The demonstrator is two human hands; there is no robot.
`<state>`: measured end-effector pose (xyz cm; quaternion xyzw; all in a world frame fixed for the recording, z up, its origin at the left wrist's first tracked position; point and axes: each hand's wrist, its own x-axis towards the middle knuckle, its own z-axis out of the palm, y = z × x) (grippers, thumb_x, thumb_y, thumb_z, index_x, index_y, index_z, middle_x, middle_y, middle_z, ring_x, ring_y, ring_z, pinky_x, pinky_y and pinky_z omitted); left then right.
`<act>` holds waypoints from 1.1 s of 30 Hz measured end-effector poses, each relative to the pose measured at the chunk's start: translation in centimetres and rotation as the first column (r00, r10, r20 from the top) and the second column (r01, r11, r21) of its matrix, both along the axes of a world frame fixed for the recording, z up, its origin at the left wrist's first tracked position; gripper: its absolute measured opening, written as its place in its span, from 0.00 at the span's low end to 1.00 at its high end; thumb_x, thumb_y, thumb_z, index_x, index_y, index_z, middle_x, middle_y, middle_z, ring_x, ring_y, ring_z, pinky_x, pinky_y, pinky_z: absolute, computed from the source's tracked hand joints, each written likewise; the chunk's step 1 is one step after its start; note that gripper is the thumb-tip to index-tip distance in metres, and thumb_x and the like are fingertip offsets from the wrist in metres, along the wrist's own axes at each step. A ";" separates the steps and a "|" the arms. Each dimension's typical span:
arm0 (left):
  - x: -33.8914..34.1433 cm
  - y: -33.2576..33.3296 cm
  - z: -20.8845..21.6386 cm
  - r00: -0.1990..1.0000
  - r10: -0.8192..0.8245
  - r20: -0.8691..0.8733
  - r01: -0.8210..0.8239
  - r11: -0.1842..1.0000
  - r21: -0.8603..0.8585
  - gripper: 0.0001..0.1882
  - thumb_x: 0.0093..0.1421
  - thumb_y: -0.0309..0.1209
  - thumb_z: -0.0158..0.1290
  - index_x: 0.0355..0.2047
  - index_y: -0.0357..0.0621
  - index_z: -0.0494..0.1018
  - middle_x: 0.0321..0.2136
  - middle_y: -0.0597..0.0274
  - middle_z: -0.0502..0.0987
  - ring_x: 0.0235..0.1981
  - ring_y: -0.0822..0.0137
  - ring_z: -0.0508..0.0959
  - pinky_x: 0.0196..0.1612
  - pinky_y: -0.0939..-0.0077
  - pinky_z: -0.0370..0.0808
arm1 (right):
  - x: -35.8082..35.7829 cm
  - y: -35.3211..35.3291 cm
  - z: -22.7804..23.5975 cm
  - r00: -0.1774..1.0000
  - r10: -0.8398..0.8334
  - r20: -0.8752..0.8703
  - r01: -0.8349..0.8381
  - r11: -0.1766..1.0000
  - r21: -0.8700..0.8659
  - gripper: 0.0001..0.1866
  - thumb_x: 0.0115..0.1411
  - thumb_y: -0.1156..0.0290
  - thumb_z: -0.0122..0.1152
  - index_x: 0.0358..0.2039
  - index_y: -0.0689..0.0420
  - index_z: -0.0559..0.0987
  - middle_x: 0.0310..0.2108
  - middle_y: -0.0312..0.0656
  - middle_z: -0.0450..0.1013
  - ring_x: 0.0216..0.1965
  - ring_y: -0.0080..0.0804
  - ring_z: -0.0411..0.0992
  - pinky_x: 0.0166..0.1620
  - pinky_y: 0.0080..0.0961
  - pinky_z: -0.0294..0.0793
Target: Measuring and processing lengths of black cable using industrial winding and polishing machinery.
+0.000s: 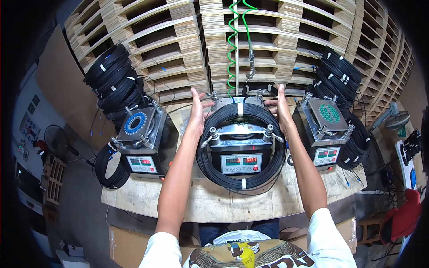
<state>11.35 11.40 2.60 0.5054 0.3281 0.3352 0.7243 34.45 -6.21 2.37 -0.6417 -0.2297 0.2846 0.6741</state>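
A large coil of black cable [278,165], bound with white ties, rings the middle metal machine [216,154], whose front has a lit red display. My left hand [198,108] is beside the coil's upper left, thumb raised and fingers stretched toward the machine's top. Mirroring it, my right hand [279,107] is at the upper right with its fingers spread inward. Both hands look open; whether their fingertips touch the coil or the machine, I cannot tell. Clamp posts with wing handles [268,134] stand at the machine's corners, some inside the ring.
Similar machines stand left [142,134] and right [322,129] on the wooden table [205,207]. Stacked black cable coils rise behind them at left [107,71] and right [337,73]. A green coiled air hose [231,53] hangs before wooden pallets [290,24].
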 end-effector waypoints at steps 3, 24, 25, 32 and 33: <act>-0.2 0.4 -0.3 0.997 0.076 -0.027 -0.076 0.997 -0.023 0.51 0.59 0.77 0.30 0.69 0.51 0.55 0.51 0.44 0.73 0.27 0.62 0.77 0.32 0.66 0.79 | 0.4 0.0 -0.2 0.992 0.088 -0.088 -0.091 0.996 -0.027 0.64 0.51 0.15 0.37 0.58 0.73 0.66 0.33 0.55 0.77 0.26 0.36 0.76 0.29 0.30 0.77; -0.3 1.8 -1.6 0.997 0.031 -0.069 -0.033 0.999 -0.032 0.48 0.63 0.73 0.33 0.68 0.49 0.53 0.51 0.40 0.72 0.31 0.58 0.77 0.30 0.67 0.77 | -0.7 0.2 0.3 0.999 0.032 0.018 -0.031 0.998 -0.046 0.46 0.64 0.26 0.32 0.73 0.43 0.52 0.36 0.49 0.73 0.21 0.24 0.69 0.22 0.18 0.67; -0.3 1.7 -1.6 0.995 0.052 -0.089 -0.054 0.998 -0.020 0.48 0.63 0.73 0.32 0.68 0.48 0.54 0.51 0.39 0.71 0.31 0.59 0.77 0.30 0.67 0.77 | -0.9 0.0 0.6 0.999 0.033 0.017 -0.032 0.998 -0.048 0.46 0.64 0.26 0.32 0.73 0.43 0.52 0.36 0.49 0.73 0.21 0.24 0.69 0.22 0.18 0.67; -0.2 0.6 -0.9 0.994 0.110 0.024 -0.108 0.992 -0.071 0.50 0.63 0.73 0.33 0.68 0.44 0.52 0.52 0.39 0.71 0.31 0.60 0.78 0.33 0.66 0.77 | -0.5 -0.1 -0.1 0.996 0.050 -0.075 -0.043 0.995 0.093 0.46 0.63 0.25 0.31 0.72 0.43 0.51 0.38 0.54 0.71 0.24 0.31 0.73 0.21 0.18 0.69; -0.2 0.7 -1.0 0.994 0.110 0.025 -0.108 0.991 -0.073 0.50 0.63 0.73 0.33 0.68 0.44 0.52 0.52 0.39 0.71 0.31 0.60 0.78 0.33 0.66 0.77 | -0.2 -0.1 -0.3 0.998 0.029 -0.063 -0.022 0.994 0.109 0.46 0.64 0.25 0.30 0.72 0.43 0.52 0.38 0.54 0.71 0.24 0.30 0.73 0.21 0.16 0.68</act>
